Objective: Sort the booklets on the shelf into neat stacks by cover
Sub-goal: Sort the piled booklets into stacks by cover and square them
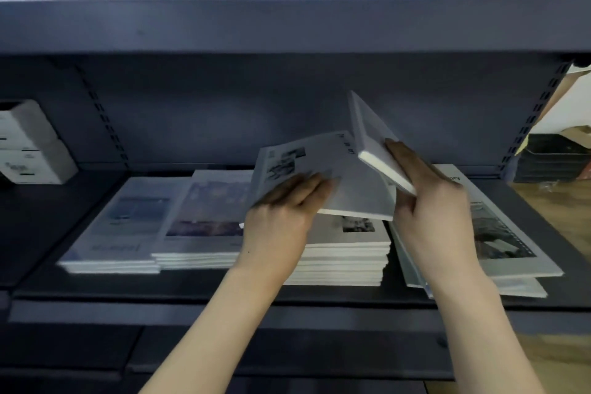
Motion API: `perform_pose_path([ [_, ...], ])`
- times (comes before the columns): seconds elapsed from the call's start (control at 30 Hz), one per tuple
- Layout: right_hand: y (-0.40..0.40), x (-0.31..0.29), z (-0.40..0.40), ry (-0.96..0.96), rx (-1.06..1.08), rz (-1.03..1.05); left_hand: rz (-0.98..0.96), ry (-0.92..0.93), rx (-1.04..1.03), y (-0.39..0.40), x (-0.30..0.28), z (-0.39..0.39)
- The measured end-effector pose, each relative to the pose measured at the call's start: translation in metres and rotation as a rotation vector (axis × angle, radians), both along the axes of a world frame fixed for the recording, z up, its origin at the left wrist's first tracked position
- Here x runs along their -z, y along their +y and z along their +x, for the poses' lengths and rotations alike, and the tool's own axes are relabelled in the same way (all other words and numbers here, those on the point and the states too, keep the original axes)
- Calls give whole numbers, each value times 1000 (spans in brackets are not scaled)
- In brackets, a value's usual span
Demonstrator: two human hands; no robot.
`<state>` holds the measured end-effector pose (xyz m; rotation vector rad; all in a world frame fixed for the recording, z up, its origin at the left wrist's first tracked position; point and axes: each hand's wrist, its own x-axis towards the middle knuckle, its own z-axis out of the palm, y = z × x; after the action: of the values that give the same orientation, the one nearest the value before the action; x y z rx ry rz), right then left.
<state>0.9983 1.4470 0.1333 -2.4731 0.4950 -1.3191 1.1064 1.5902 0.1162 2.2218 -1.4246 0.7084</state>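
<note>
Booklets lie on a dark metal shelf (48, 217) in four groups, seen from the head camera; the picture is blurred, so the number in each pile cannot be counted exactly. Nearest the shelf's left end is a low pile (118, 230) with a pale blue cover; just beside it, overlapping its right edge, a second pile (204, 217) with a purplish picture on top; in the middle, at the front edge, the tallest stack (345, 259), many booklets deep; toward the right end a loose pile (499, 233) of a few booklets, skewed out of line with each other. All the lying booklets have their long axis running from the shelf's front edge toward its back wall.

Two booklets are off the piles. The left hand (281, 211) lies with straight fingers spread flat on a tilted booklet (319, 176) above the tallest stack, its far end raised, its long axis pointing toward the back wall. The right hand (435, 201) grips a second raised booklet (371, 134), fingers along one cover and thumb curled under; it stands nearly on edge, its long axis slanting up toward the back wall.

At the shelf's far left stand two white boxes (28, 144), one atop the other.
</note>
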Motion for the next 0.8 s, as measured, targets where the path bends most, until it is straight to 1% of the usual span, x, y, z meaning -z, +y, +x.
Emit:
perform_pose_path([
  [0.13, -1, 9, 16, -24, 33, 8, 31, -37, 19, -5, 8, 7],
  [0.3, -2, 15, 29, -27, 73, 27, 166, -57, 38, -15, 26, 7],
  [0.4, -5, 18, 34, -33, 75, 40, 238, -37, 40, -18, 32, 6],
  [0.5, -8, 21, 37, -37, 78, 12, 309, 36, 2, -18, 32, 9],
  [0.6, -9, 21, 42, -44, 84, 14, 421, 161, 62, -12, 20, 10],
  [0.67, -11, 21, 45, -41, 87, 10, 459, 236, 92, -6, 17, 16],
  [0.73, -12, 21, 48, -40, 78, 8, 464, 234, 102, -2, 18, 22],
  [0.8, -12, 21, 51, -32, 68, 14, 521, 257, 57, 2, 25, 31],
])
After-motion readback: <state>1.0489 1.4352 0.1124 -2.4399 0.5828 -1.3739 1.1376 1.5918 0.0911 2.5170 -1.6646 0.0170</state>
